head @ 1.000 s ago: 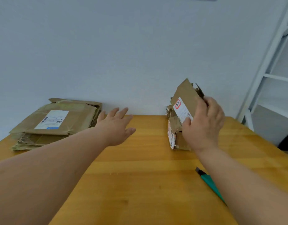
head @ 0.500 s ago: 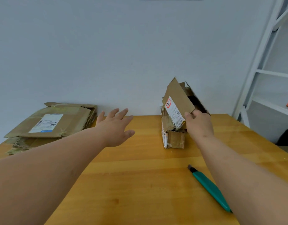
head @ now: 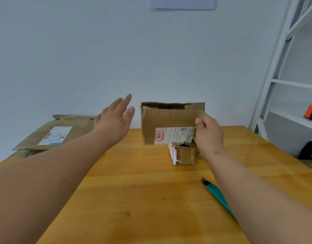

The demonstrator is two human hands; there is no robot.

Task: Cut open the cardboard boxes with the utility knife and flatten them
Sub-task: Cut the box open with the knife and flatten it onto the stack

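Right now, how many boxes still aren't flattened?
2. A larger box is gripped at its right edge by the right hand, lifted off the table. A small box sits on the table below it. Others may hide behind them.

Wooden table (head: 134, 199) w/ flattened cardboard stack (head: 51, 134), small box (head: 183, 154), teal utility knife (head: 217, 196).
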